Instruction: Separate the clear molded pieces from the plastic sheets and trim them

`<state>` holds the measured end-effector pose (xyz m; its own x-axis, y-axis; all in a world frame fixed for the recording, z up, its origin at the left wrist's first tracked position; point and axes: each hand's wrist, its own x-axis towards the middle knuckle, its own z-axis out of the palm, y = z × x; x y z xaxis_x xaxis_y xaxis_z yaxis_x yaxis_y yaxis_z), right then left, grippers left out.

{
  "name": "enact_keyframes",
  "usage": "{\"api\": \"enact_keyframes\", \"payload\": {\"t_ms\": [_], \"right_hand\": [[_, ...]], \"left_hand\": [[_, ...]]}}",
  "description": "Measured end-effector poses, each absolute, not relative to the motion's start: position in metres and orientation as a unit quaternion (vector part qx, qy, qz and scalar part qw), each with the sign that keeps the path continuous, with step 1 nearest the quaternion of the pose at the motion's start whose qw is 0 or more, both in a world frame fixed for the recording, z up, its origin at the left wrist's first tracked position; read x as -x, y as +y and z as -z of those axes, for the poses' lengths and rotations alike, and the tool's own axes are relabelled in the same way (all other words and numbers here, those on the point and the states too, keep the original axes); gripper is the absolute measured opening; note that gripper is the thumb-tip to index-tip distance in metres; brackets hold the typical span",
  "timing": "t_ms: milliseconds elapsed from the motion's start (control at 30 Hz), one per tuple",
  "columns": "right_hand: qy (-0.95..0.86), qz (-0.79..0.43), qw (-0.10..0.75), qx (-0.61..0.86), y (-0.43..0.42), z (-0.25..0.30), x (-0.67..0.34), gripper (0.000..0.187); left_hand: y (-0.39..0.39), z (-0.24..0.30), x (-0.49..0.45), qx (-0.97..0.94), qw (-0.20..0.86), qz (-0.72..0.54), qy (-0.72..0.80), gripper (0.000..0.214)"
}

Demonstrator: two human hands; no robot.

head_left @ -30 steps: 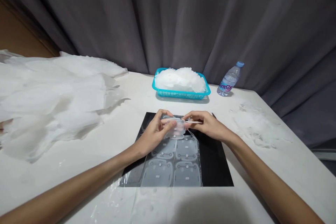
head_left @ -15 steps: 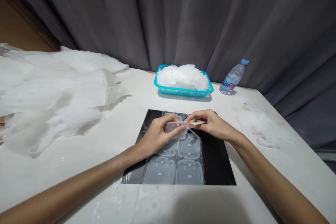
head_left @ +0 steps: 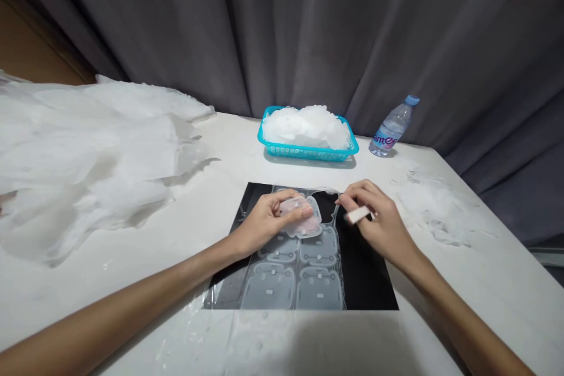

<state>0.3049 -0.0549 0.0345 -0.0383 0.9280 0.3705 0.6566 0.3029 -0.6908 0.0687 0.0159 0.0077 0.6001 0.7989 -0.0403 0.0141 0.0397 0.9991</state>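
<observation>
My left hand is closed on a translucent, rounded-square plastic piece, thumb across its front. Beneath it lies a clear plastic sheet of similar molded pieces, with an opening at its upper right through which black shows. My right hand is curled just right of the sheet's upper edge, with a small flat whitish tool between its fingers; the tool's kind is unclear. Its index fingertip is close to the sheet's edge, and I cannot tell whether they touch. A black mat lies under the sheet.
Behind the mat stands a turquoise basket heaped with white translucent pieces. A water bottle leans to its right. Thin clear plastic scraps lie on the right side of the white table. Large whitish sheets are piled at left.
My right hand has moved right, away from my left hand, with the whitish tool. The plastic piece in my left hand has turned to show more of its face, and the sheet's opening is more visible.
</observation>
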Motion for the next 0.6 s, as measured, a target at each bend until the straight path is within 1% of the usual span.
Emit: {"api": "enact_keyframes", "payload": {"t_ms": [67,133,233,333,467,600], "right_hand": [[-0.697,-0.189,0.427,0.544,-0.065,-0.03,-0.291,0.008],[-0.71,-0.202,0.421,0.527,-0.072,-0.026,-0.28,0.01],[-0.734,-0.173,0.41,0.512,-0.077,-0.024,-0.273,0.006],[-0.751,-0.126,0.412,0.501,-0.079,-0.024,-0.274,0.009],[-0.743,-0.07,0.443,0.497,-0.081,-0.027,-0.276,0.013],[-0.746,-0.049,0.443,0.495,-0.084,-0.03,-0.278,0.014]], "left_hand": [[0.016,-0.008,-0.068,-0.612,0.653,-0.319,0.312,0.026],[0.016,-0.009,-0.068,-0.618,0.647,-0.335,0.295,0.022],[0.017,-0.01,-0.066,-0.633,0.636,-0.338,0.282,0.019],[0.018,-0.01,-0.065,-0.624,0.647,-0.335,0.283,0.02],[0.016,-0.01,-0.067,-0.614,0.665,-0.331,0.268,0.023],[0.013,-0.011,-0.068,-0.668,0.629,-0.31,0.248,0.019]]}}
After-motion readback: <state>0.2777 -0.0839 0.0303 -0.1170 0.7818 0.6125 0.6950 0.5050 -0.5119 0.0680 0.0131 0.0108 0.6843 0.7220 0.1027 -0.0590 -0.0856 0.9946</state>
